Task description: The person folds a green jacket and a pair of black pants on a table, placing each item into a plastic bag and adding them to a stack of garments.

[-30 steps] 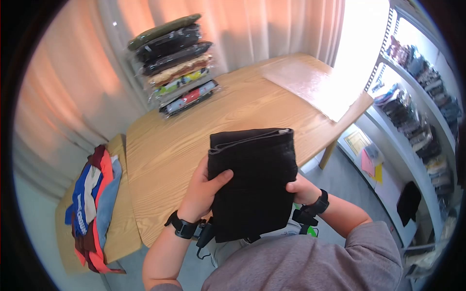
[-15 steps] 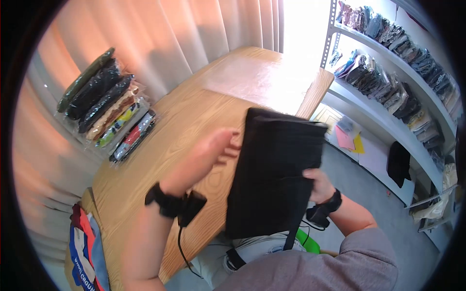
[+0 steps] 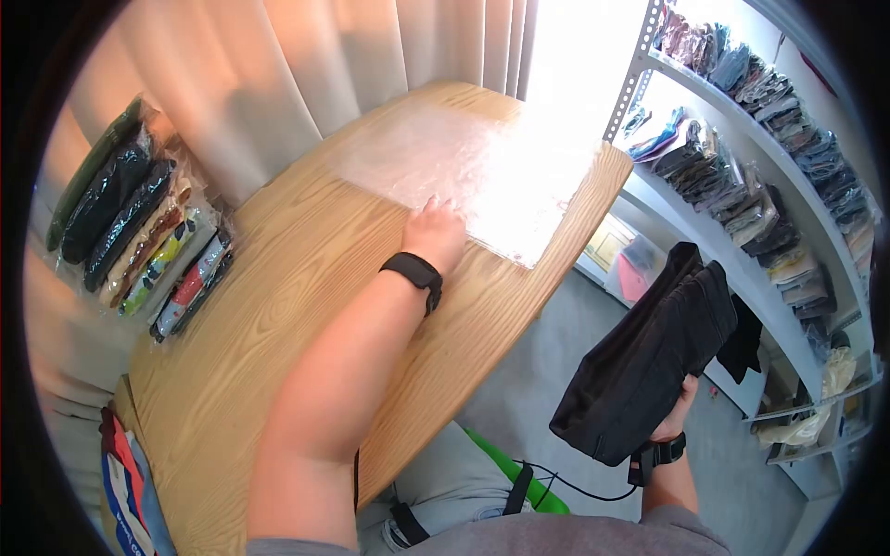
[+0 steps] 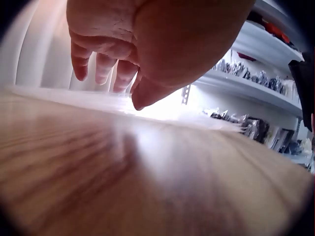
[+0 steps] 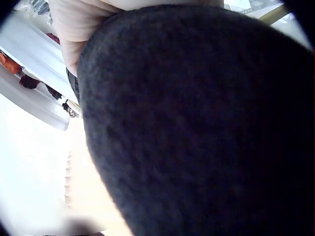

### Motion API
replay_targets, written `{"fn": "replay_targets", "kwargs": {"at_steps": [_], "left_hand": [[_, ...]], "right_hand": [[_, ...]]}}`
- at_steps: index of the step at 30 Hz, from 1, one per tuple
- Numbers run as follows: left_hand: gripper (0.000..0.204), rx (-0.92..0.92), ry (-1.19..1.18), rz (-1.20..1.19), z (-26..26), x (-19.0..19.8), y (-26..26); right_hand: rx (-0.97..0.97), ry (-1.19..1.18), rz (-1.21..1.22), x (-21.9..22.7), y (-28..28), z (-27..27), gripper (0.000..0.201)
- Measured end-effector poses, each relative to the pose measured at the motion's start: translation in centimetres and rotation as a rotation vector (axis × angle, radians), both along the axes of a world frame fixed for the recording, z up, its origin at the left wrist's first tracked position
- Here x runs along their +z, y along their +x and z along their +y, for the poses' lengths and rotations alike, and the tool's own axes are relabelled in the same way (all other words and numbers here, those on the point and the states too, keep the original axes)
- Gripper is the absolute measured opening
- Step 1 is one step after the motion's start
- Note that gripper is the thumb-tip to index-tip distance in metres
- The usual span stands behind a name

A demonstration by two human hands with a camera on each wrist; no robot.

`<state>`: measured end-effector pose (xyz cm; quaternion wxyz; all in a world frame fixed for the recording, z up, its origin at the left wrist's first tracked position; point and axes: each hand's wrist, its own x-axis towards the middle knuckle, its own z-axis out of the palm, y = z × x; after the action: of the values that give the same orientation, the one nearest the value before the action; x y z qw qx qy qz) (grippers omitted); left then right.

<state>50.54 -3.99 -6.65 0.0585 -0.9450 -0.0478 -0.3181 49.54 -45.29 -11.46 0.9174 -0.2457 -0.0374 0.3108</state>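
Note:
A folded black cloth item (image 3: 640,361) hangs beyond the table's front edge, gripped along its lower right side by my right hand (image 3: 677,412). In the right wrist view the dark cloth (image 5: 192,118) fills most of the picture, with part of my right hand (image 5: 74,29) at its top left. My left hand (image 3: 436,233) is at the near edge of clear plastic sheets (image 3: 408,162) on the wooden table (image 3: 278,269). The left wrist view shows my left hand (image 4: 162,44) with fingers extended downward over the plastic (image 4: 74,98); whether they touch it I cannot tell.
A stack of bagged folded clothes (image 3: 139,218) stands at the table's left, near the curtain (image 3: 250,83). Colourful garments (image 3: 130,482) lie at the lower left. Shelves (image 3: 723,213) with many bagged items stand on the right. A green object (image 3: 524,477) is near my legs.
My left hand has let go of the black cloth and moved forward to the plastic sheets. My right hand has carried the cloth right, away from the table. The view has turned right.

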Motion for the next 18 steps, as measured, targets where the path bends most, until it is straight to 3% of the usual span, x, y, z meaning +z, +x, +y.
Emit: {"fn": "replay_targets", "kwargs": {"at_steps": [2, 3, 5, 8, 11, 15, 17, 18], "left_hand": [[0.017, 0.176, -0.150, 0.487, -0.6, 2.8, 0.1], [0.017, 0.177, -0.151, 0.497, -0.3, 2.8, 0.1], [0.016, 0.090, -0.226, 0.286, 0.6, 2.9, -0.3], [0.013, 0.040, -0.325, 0.392, 1.9, 3.3, -1.0], [0.010, 0.010, -0.337, 0.336, 3.5, 2.3, -1.8], [0.010, 0.030, -0.355, 0.298, 3.3, 5.5, -5.3], [0.010, -0.093, -0.429, 0.162, 3.0, 7.0, -8.5], [0.009, -0.095, -0.460, 0.225, 2.5, 8.0, -10.4]], "right_hand": [[-0.039, -0.024, 0.029, -0.4, 0.0, 0.1, 0.064], [-0.038, -0.027, 0.039, -0.6, 0.0, 0.3, 0.064], [-0.037, -0.039, 0.030, -0.8, 0.2, 0.9, 0.063], [0.001, -0.020, 0.047, -0.7, 0.4, 1.8, 0.062], [0.027, -0.024, 0.072, -0.5, 0.5, 2.7, 0.066], [0.075, -0.049, 0.056, 0.2, 0.0, 3.8, 0.065], [0.095, -0.042, 0.013, 0.4, -0.2, 4.3, 0.066], [0.106, -0.042, 0.012, 0.6, -0.4, 4.5, 0.066]]}}
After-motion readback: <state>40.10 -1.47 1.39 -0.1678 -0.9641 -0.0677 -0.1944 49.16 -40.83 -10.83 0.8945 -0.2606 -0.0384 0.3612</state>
